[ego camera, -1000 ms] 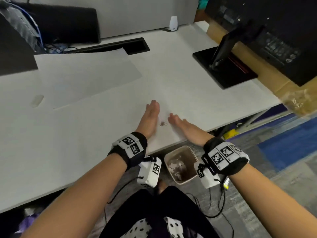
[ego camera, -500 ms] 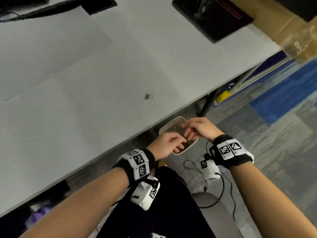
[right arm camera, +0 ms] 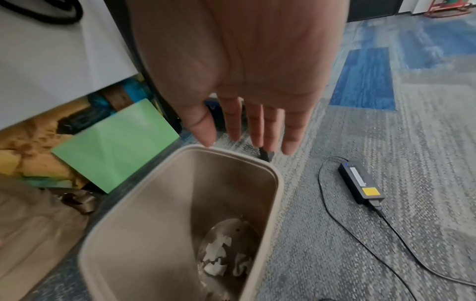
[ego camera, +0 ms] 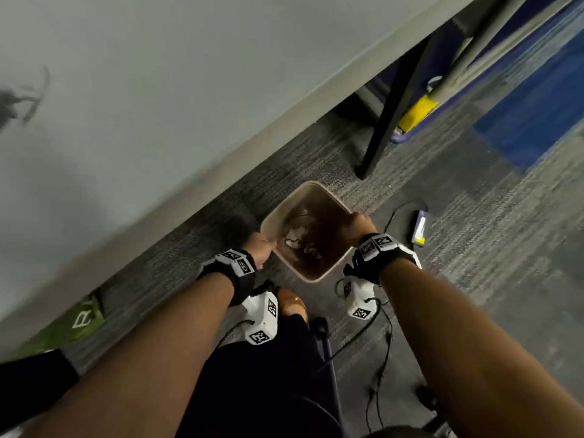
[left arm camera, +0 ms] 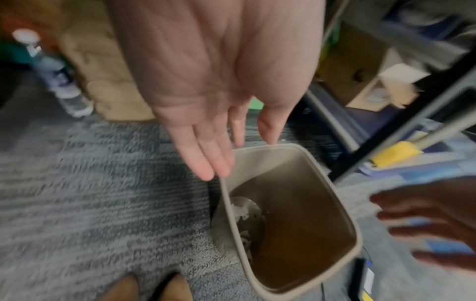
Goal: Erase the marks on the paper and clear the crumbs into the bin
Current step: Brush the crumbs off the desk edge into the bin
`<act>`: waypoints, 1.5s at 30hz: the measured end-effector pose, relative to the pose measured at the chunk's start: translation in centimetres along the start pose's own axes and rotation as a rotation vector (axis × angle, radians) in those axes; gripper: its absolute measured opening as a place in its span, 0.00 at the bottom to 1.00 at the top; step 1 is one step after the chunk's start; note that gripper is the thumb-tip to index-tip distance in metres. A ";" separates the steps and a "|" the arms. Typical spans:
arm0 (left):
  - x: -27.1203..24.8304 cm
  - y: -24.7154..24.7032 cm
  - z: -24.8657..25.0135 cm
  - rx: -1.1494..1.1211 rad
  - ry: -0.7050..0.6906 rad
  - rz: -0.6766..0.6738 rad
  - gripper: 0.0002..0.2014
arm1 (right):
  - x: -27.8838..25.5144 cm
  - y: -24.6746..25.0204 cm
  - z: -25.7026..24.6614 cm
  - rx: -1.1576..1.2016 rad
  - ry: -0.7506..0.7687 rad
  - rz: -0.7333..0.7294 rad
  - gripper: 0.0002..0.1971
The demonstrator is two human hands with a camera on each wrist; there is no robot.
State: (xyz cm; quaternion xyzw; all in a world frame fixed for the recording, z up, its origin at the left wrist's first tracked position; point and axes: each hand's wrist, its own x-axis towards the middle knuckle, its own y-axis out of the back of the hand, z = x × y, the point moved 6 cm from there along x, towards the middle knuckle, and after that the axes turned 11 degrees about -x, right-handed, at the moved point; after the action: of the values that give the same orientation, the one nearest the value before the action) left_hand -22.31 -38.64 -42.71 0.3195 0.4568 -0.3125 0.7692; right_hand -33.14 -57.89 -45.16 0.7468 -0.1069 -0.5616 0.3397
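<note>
A beige bin (ego camera: 316,276) stands on the carpet below the desk edge, with torn white scraps (right arm camera: 219,260) at its bottom. My left hand (ego camera: 260,249) hovers at the bin's left rim (left arm camera: 283,146), and the left wrist view shows this hand (left arm camera: 226,154) flat with straight fingers, holding nothing. My right hand (ego camera: 360,226) is at the right rim; seen from the right wrist, the hand (right arm camera: 252,140) points straight fingers down over the far rim (right arm camera: 231,152), also empty. A small dark clump of crumbs (ego camera: 19,102) lies on the white desk (ego camera: 189,90), blurred.
A black power adapter (ego camera: 420,227) and its cable lie on the carpet right of the bin. A black desk leg (ego camera: 382,121) stands behind it. Under the desk are a green folder (right arm camera: 115,146) and a water bottle (left arm camera: 56,77). My shoes (left arm camera: 154,289) are near the bin.
Both hands left the desktop and dropped below its edge. Half a second ago they met over the bin; now they are apart at its two sides with fingers straightened.
</note>
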 end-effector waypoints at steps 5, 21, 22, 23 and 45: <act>5.2 -1.0 -2.3 -0.118 0.126 0.065 0.26 | 4.3 -1.9 1.5 0.093 -0.050 -0.051 0.30; -7.5 1.1 1.7 -0.423 0.067 0.100 0.21 | -4.6 4.4 1.6 0.128 -0.067 0.058 0.16; -9.5 1.4 1.9 -0.434 0.062 0.107 0.20 | -6.6 5.6 1.2 0.123 -0.065 0.073 0.17; -11.8 1.7 2.3 -0.436 0.053 0.109 0.19 | -8.6 6.8 0.7 0.121 -0.064 0.087 0.17; -33.8 17.9 10.9 0.326 -0.625 0.465 0.34 | -25.8 17.0 -6.1 0.356 0.328 0.239 0.04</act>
State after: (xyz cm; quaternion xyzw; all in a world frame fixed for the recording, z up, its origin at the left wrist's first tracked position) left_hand -16.09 -30.00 -4.35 0.4215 0.0618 -0.2806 0.8601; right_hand -32.72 -54.23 -13.86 0.8580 -0.2349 -0.3612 0.2797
